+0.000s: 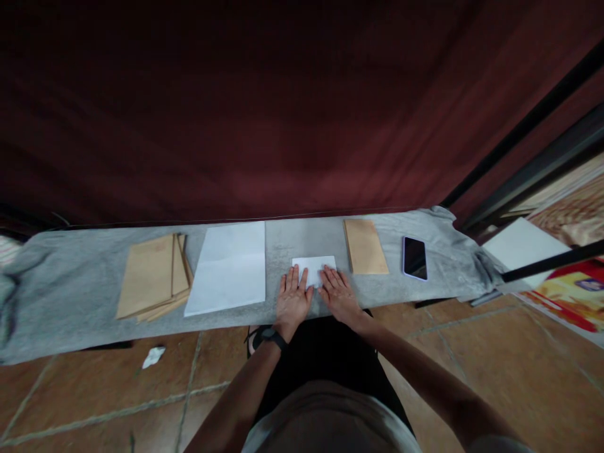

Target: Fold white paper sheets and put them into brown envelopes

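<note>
A small white piece of paper (313,261), apparently folded, lies in front of me on a narrow cloth-covered table. My left hand (293,299) rests flat on its left side, fingers stretched forward. On the right side of the paper my right hand (338,294) presses down, also flat with fingers extended. Both thumbs come close together at the near edge. Left of my hands is a larger stack of white sheets (231,267). A neat pile of brown envelopes (366,246) sits just beyond my right hand.
More brown envelopes (148,274) lie fanned at the left. A smartphone (415,258) rests at the right on the grey cloth (302,236). Behind the table hangs a dark red curtain (283,157). Crumpled white paper (153,357) is on the tiled floor; dark metal bars (523,129) stand right.
</note>
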Tool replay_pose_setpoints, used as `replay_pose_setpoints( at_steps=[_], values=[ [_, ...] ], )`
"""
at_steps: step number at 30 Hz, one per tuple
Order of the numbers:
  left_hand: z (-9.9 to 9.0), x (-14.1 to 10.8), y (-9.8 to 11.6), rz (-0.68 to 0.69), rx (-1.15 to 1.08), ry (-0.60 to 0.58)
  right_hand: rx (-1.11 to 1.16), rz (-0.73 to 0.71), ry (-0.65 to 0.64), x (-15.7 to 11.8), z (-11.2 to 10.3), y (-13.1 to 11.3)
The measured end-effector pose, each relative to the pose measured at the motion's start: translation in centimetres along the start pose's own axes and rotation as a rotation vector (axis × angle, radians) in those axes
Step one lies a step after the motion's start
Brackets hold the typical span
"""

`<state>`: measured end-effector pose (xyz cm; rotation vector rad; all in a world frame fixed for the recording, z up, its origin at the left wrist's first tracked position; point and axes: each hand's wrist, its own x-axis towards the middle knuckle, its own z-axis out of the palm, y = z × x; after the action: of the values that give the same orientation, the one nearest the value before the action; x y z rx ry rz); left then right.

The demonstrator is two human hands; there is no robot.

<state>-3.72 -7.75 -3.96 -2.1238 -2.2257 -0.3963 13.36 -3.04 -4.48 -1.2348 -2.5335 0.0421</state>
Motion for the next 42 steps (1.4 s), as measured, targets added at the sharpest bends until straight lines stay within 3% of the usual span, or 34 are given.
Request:
replay_pose_setpoints(
  at_steps=[5,11,17,22,27,32,42],
  values=[
    [0.0,0.0,-0.1,0.001,0.004,-0.014,-0.006,0.068,0.056,-2.2,0.2,-0.1],
    [0.1,0.4,1.0,-0.027,-0.003,-0.033,-0.007,0.105,0.066,-2.4,0.3,0.0],
    [0.4,0.9,2.9,0.212,-0.088,-0.088,-0.031,0.119,0.023,-2.3,-0.1,-0.2],
    [0.1,0.2,2.0,0.305,-0.078,-0.08,-0.04,0.117,0.024,-2.3,0.0,-0.1],
    [0.0,-0.7,0.8,0.292,-0.039,-0.05,-0.023,0.115,0.059,-2.3,-0.2,-0.5],
    [0.0,-0.9,0.6,0.317,-0.016,-0.069,0.05,-0.013,0.022,-2.8,-0.4,-1.4],
    [0.1,-1.2,1.2,0.253,-0.007,-0.063,-0.023,0.08,0.059,-3.8,-0.1,-0.8]
  ],
)
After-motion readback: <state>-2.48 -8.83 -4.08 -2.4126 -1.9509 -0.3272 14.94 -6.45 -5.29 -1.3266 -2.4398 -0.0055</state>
